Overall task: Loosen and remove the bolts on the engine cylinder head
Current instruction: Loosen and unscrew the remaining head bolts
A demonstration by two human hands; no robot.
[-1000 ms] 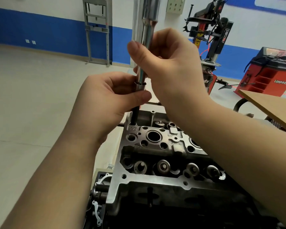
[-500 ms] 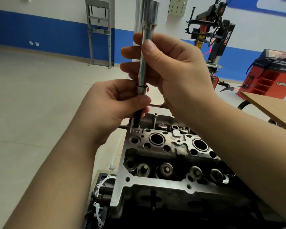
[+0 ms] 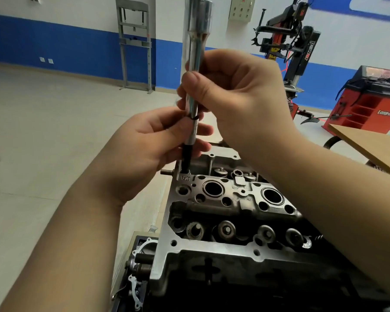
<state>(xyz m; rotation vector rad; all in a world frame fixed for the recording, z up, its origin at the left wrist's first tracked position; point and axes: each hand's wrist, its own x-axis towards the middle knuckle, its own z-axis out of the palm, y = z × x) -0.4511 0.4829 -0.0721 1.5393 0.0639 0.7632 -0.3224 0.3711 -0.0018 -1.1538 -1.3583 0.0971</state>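
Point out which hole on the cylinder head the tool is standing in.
The far left corner hole, just above the stamped marking; the dark tip of the extension bar sits in it, while the other holes stand open.

Both forearms were bare to the frame edge; no sleeves, gloves, watch or rings were worn. Left hand (image 3: 149, 143) and right hand (image 3: 241, 95) had short, unpainted nails. Fingers were plump, with creased knuckles. No marks or tattoos showed.
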